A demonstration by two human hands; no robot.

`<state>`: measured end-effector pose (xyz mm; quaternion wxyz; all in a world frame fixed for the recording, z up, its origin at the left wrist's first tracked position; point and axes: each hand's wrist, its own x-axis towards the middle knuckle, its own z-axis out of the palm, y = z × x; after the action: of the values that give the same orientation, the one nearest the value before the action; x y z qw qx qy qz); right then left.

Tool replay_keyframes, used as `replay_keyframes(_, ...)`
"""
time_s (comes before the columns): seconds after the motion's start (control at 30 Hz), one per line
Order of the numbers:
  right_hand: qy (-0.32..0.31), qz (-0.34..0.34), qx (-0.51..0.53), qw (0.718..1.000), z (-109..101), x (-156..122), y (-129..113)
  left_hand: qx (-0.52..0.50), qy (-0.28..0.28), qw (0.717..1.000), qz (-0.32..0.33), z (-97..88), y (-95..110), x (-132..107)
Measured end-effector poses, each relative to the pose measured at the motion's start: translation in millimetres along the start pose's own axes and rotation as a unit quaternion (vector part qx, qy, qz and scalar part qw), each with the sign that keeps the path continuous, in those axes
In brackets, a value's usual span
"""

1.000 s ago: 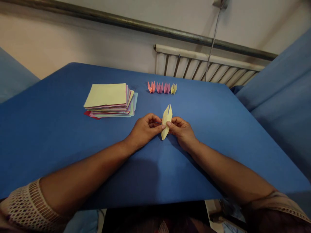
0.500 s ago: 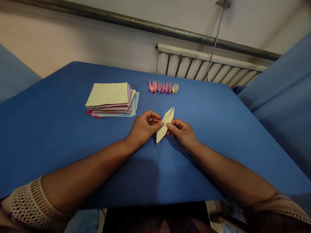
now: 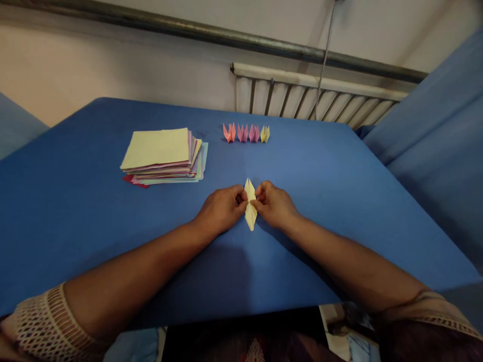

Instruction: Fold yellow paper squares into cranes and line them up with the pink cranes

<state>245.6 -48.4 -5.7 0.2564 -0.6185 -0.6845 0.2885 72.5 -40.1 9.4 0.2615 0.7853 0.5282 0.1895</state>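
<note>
A pale yellow folded paper (image 3: 250,217), long and diamond-shaped with a split at its far tip, stands between my hands over the table. My left hand (image 3: 225,205) pinches its left edge near the middle, fingers curled. From the other side my right hand (image 3: 276,202) grips the right edge, thumb and forefinger closed on it. Beyond my hands stands a row of small folded paper pieces: an orange one (image 3: 229,133), two pink-purple ones (image 3: 243,133) and a yellow one (image 3: 265,134), each with upright points.
On the left lies a thick stack of coloured paper sheets (image 3: 156,148), pale yellow on top, a red corner (image 3: 136,181) poking out below. The blue-covered table (image 3: 320,166) reaches toward a wall with a radiator (image 3: 302,93) and a pipe (image 3: 211,36). Blue cloth (image 3: 433,120) hangs at right.
The folded paper has turned from a slant to nearly straight away from me, and its face looks opened along the middle. Both hands now pinch its edges. The view has shifted slightly right.
</note>
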Motion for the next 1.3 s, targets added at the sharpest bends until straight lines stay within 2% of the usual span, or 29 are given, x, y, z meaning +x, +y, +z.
replay_keyframes(0.13, -0.003, -0.066, -0.116, 0.991, -4, -3, -3, 0.09, -0.008, 0.995, 0.048, -2.1, 1, -2)
replay_keyframes(0.23, -0.002, -0.129, -0.159, 0.979, -4, -5, -2, 0.142, 0.014, 0.986, 0.084, -4.3, -3, -3)
replay_keyframes(0.33, -0.019, -0.165, -0.19, 0.968, -4, -7, -1, 0.173, 0.032, 0.978, 0.112, -6.7, -4, -4)
replay_keyframes(0.5, -0.034, -0.203, -0.237, 0.949, -4, -18, 0, 0.245, -0.055, 0.953, 0.168, -10.3, 1, -11)
replay_keyframes(0.6, -0.055, -0.226, -0.258, 0.938, -4, -25, 2, 0.287, -0.086, 0.942, 0.154, -10.1, 4, -19)
replay_keyframes(0.7, -0.071, -0.224, -0.269, 0.934, -4, -29, 3, 0.292, -0.095, 0.942, 0.136, -6.9, 2, -24)
replay_keyframes(0.87, -0.08, -0.227, -0.277, 0.93, -7, -28, 0, 0.27, -0.12, 0.947, 0.123, -5.8, -7, -15)
replay_keyframes(1.03, -0.086, -0.24, -0.279, 0.926, -11, -26, 1, 0.253, -0.141, 0.947, 0.139, -16.7, -10, -9)
replay_keyframes(1.3, -0.082, -0.25, -0.268, 0.927, -15, -24, 1, 0.222, -0.238, 0.937, 0.128, -41.8, 5, -28)
